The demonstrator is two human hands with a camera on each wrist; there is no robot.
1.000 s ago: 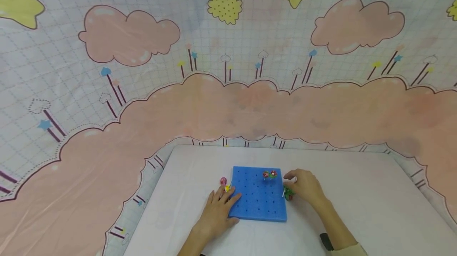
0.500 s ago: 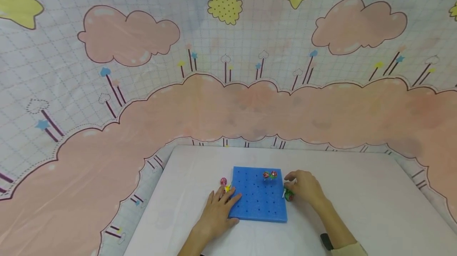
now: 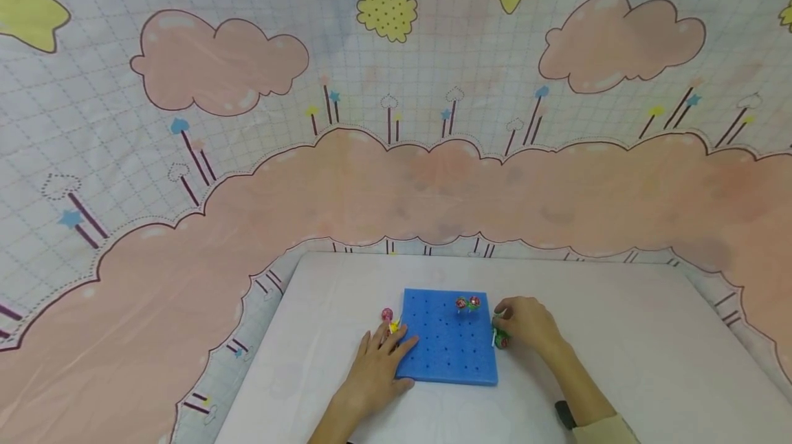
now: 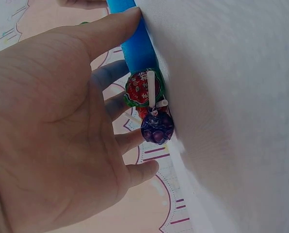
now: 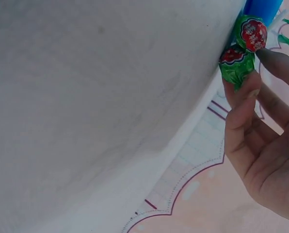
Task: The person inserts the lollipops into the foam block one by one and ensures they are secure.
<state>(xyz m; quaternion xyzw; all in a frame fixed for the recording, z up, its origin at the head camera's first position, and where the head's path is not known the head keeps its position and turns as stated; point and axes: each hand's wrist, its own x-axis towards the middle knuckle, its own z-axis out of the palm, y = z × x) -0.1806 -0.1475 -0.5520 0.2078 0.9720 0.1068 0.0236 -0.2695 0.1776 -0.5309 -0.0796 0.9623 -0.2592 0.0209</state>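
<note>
Two wrapped lollipops in red-and-green foil (image 3: 501, 338) lie on the white table (image 3: 619, 334) just right of the square blue foam board with rows of holes (image 3: 448, 348), touching the right hand (image 3: 526, 326). Its curled fingers (image 5: 241, 104) pinch at them from the right; the sticks are mostly hidden, so their long axis cannot be told. The left hand (image 3: 379, 365) lies flat and relaxed on the board's near-left corner, holding nothing, beside more lollipops (image 4: 149, 111).
</note>
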